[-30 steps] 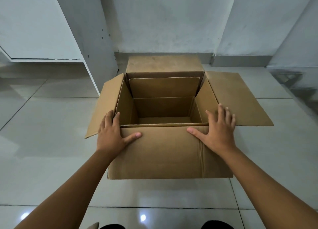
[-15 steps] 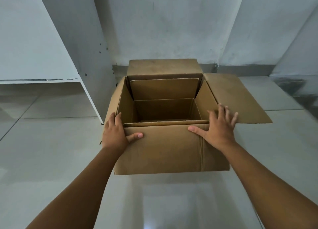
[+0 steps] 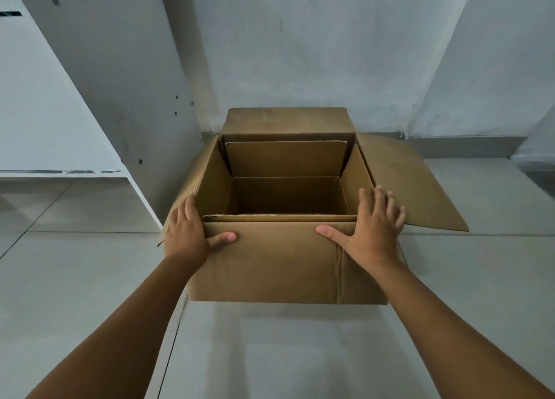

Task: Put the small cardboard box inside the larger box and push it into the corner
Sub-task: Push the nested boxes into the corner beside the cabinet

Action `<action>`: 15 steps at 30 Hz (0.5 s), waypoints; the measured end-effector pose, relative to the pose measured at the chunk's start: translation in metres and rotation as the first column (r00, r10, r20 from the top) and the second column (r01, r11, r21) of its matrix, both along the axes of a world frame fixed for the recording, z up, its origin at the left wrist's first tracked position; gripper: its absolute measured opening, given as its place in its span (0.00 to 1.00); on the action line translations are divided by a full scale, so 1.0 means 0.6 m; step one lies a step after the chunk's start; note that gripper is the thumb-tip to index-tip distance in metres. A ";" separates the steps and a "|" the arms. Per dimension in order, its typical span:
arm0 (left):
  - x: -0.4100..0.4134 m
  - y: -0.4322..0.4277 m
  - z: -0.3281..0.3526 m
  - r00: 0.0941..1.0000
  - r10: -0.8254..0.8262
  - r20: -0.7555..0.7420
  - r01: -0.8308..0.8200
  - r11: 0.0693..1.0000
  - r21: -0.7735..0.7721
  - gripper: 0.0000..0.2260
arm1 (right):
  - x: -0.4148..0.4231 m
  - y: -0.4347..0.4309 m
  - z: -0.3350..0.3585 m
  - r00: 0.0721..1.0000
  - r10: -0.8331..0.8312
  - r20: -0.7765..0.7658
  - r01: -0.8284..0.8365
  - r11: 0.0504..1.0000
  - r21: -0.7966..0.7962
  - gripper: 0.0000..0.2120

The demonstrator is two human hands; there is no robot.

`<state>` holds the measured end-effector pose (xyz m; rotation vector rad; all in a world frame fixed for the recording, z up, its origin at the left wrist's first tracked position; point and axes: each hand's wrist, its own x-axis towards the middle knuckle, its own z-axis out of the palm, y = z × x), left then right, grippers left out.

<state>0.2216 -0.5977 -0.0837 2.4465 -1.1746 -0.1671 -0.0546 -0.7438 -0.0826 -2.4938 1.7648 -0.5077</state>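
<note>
The large brown corrugated cardboard box (image 3: pixel 270 263) stands open on the pale grey tiled floor (image 3: pixel 75 278), its far flap against the grey wall (image 3: pixel 300 53) and its left side beside a white panel (image 3: pixel 120 83). The smaller brown cardboard box (image 3: pixel 285 194) sits inside it (flaps up, filling most of the interior). The left hand (image 3: pixel 187 233) lies open and flat over the near left corner, thumb on the front face. The right hand (image 3: pixel 371 230) lies open with fingers spread over the near right corner, thumb on the front face. The right flap (image 3: pixel 411 185) is folded outward.
</note>
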 end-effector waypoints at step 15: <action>0.139 -0.128 0.017 0.999 0.040 -0.028 -0.038 0.997 0.073 0.52 | 0.156 -0.128 -0.005 0.999 0.044 0.019 -0.044 0.999 0.015 0.62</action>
